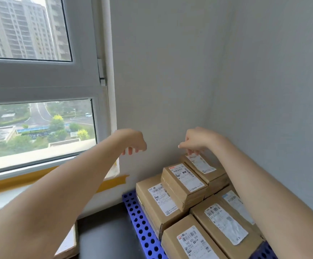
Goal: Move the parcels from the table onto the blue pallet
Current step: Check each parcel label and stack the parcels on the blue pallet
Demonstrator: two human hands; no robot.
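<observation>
Corner by window: parcels (184, 181) stacked on blue pallet (140, 221). Our left hand (133, 141) and right hand (194, 140) hover empty, fingers loosely curled. Cardboard looks stiff, light; we'd grip opp. sides.

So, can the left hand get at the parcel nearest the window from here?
Probably yes: the left hand hangs open in clear air, and that parcel on the blue pallet has nothing over its top.

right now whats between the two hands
Head view: nothing. Only bare grey wall shows behind the gap between left hand and right hand; the parcels sit lower.
</observation>
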